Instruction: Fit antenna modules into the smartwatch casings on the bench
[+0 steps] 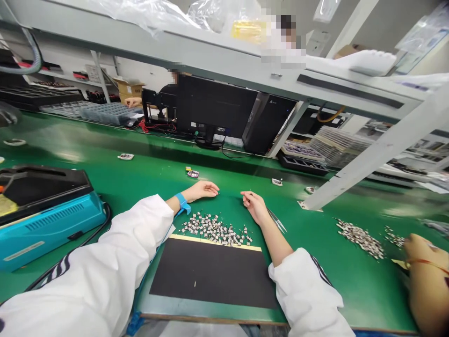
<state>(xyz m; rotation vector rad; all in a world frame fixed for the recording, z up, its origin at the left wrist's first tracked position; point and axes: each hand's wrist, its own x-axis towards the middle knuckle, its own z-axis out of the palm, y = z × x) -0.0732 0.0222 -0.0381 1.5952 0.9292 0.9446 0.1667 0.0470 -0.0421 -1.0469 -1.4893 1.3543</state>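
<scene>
Small metal components [216, 229] heaped on green table [333, 285], along far edge of black mat [210, 271]; heap's long axis left to right, single parts pointing every way. Left hand [202, 189], right hand [254, 206] just beyond, apart; unclear whether either grip clamps anything. Tweezers [278, 221] beside right forearm [278, 243], tips toward near right. Behind: monitor [215, 105], computer tower [267, 124], overhead shelf [210, 50].

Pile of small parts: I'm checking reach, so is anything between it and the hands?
Nothing visible stands between the pile of small parts and the left hand or right hand; the tweezers show on the latter's outer side.
</scene>
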